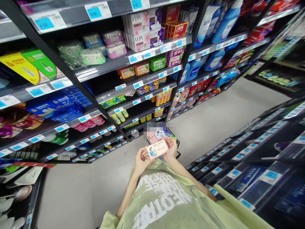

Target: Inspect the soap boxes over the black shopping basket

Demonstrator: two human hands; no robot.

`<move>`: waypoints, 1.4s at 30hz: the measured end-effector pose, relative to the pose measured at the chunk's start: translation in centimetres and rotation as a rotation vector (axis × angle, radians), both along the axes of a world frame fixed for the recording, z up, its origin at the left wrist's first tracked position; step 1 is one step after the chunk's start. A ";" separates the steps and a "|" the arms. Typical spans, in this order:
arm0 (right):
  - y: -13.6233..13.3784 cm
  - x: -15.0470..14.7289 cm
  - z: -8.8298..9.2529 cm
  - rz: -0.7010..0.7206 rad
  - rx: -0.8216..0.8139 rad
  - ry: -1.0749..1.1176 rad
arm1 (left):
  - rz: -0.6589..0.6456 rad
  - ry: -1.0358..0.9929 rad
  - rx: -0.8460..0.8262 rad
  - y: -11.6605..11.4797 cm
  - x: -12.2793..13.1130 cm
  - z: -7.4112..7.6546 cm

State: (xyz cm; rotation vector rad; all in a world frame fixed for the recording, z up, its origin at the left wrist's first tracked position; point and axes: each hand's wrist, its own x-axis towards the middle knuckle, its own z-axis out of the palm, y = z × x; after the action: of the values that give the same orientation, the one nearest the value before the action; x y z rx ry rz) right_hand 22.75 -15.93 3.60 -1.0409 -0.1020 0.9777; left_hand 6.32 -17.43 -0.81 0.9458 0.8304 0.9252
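A small pale box with red lettering and a coloured picture at its left end is held level in front of my shirt. My left hand grips its left end, fingers curled. At the right end my right hand holds it, thumb and fingers closed around the edge. Just beyond the box is a cart or basket with a dark rim, holding several colourful packages; part of this area is blurred out.
On the left, tall black shelves carry soap boxes, wrapped bars and bottles. A lower rack with price tags runs along the right. Ladles and spoons hang at the lower left. Grey floor runs between.
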 end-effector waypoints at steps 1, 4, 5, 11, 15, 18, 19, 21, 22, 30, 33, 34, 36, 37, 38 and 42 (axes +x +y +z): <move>0.0 0.0 0.0 -0.002 0.003 0.006 | -0.001 -0.006 0.004 0.0 0.0 -0.1; 0.0 0.0 0.0 -0.007 0.016 0.027 | -0.004 -0.016 0.007 0.0 -0.1 -0.2; 0.0 0.0 0.0 -0.007 0.019 0.033 | -0.005 -0.017 0.004 0.0 -0.1 -0.2; 0.0 0.1 -0.3 -0.002 0.019 0.028 | 0.007 0.005 0.002 0.0 -0.1 -0.1; 0.0 0.1 -0.4 0.014 0.021 0.021 | 0.013 0.047 0.035 -0.1 -0.1 0.0; 0.0 0.1 -0.4 0.014 0.013 0.039 | -0.005 0.068 0.054 0.0 -0.1 0.0; 0.0 0.1 -0.3 0.010 0.009 0.045 | -0.012 0.070 0.058 0.0 0.0 0.0; 0.0 0.1 -0.2 0.001 0.004 0.045 | -0.022 0.067 0.059 0.0 0.0 0.0; 0.0 0.1 -0.1 0.000 0.004 0.041 | -0.027 0.064 0.058 0.0 0.0 0.0; -0.5 -0.4 1.2 0.005 0.157 -0.194 | -0.041 -0.050 0.070 -0.1 0.3 0.4; -0.8 -0.7 1.8 0.078 0.253 -0.316 | -0.007 -0.084 0.050 -0.2 0.4 0.5; -0.9 -0.8 1.9 0.125 0.268 -0.337 | 0.011 -0.082 0.043 -0.2 0.4 0.5; -1.1 -0.8 2.0 0.226 0.274 -0.380 | 0.065 -0.059 0.051 -0.2 0.3 0.5; -1.2 -0.7 2.0 0.271 0.275 -0.414 | 0.101 -0.037 0.070 -0.2 0.2 0.5; -1.2 -0.6 2.0 0.312 0.279 -0.457 | 0.144 -0.008 0.098 -0.2 0.1 0.4; -1.2 -0.3 1.5 0.502 0.294 -0.641 | 0.311 0.136 0.212 -0.1 -0.4 0.7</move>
State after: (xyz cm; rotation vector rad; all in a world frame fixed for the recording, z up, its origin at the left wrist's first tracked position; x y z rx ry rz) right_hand 22.50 -17.16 5.09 -1.0388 -1.0460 0.9975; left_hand 5.95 -17.55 -0.10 1.0904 1.0283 1.2459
